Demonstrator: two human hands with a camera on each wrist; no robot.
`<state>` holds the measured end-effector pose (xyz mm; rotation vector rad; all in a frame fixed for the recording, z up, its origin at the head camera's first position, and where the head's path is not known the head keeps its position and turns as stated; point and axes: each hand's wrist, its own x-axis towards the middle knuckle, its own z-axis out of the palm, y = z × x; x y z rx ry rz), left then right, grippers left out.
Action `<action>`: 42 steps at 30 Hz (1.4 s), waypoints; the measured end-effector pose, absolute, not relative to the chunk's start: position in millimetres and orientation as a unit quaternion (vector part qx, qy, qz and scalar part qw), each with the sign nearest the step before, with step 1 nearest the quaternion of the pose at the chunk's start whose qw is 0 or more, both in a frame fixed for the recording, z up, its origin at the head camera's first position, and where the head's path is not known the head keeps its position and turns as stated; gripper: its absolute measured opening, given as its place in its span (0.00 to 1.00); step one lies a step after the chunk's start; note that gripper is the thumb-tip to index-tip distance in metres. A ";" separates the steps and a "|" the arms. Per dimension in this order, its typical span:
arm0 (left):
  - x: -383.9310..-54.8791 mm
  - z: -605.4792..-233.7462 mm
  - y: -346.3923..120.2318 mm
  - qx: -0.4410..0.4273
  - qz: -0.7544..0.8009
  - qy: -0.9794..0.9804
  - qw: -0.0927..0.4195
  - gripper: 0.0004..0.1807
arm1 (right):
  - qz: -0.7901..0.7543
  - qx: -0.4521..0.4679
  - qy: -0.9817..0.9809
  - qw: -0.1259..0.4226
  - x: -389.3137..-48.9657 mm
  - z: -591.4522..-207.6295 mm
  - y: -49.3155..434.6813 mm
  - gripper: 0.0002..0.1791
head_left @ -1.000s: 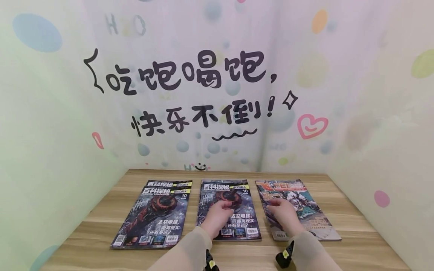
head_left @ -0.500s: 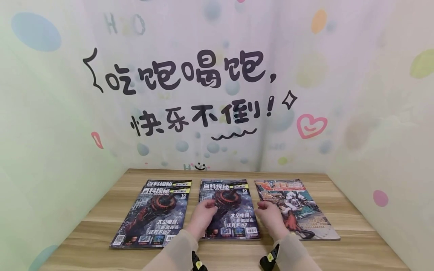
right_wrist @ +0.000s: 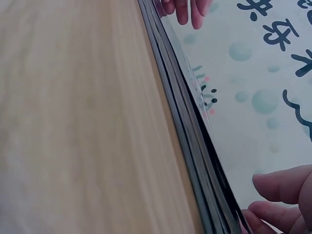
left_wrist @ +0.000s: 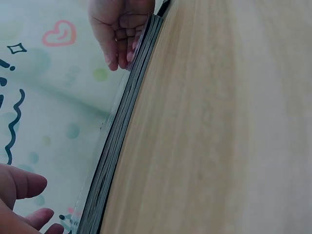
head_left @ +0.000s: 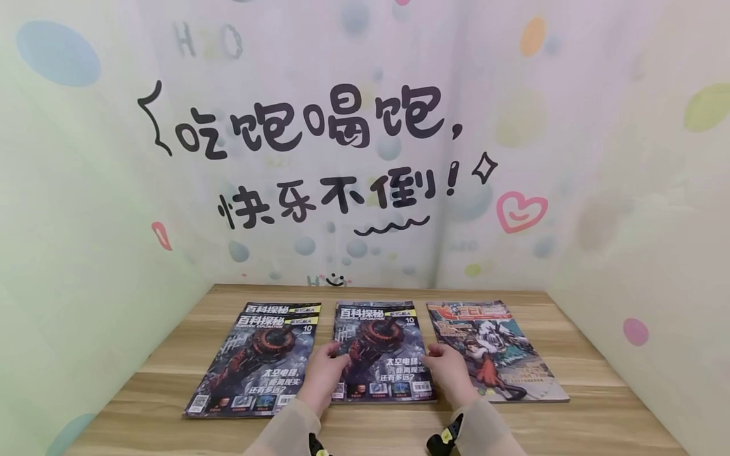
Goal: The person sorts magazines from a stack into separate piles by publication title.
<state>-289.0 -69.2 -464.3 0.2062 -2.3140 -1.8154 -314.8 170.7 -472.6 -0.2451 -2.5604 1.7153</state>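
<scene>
In the middle of the wooden table lies a stack of magazines (head_left: 382, 354), with a dark cover showing a red machine and white Chinese lettering. My left hand (head_left: 322, 377) is at the stack's left edge, and my right hand (head_left: 450, 377) is at its right edge. Seen from the left wrist, several magazine spines or edges (left_wrist: 124, 126) lie evenly one over another. The right wrist view has the thumb (right_wrist: 278, 184) apart from the fingers beside the stack's edge. Neither hand curls round the magazines; their fingers are relaxed along the sides.
Left of the stack lie magazines with the same cover (head_left: 251, 361), one slightly offset over another. To the right is a magazine with a red title and a comic-style figure (head_left: 496, 354). Patterned walls (head_left: 627, 190) enclose the wooden table (head_left: 142, 418) at the back and sides.
My hands have come off the covers of the middle and right magazines and moved left to either side of the middle stack. Its top magazine now lines up with those below.
</scene>
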 end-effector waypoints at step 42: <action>-284.9 -478.3 -77.4 0.088 -0.587 -0.799 0.097 0.27 | 0.458 -0.038 -0.885 0.069 -309.7 -481.5 158.6 0.23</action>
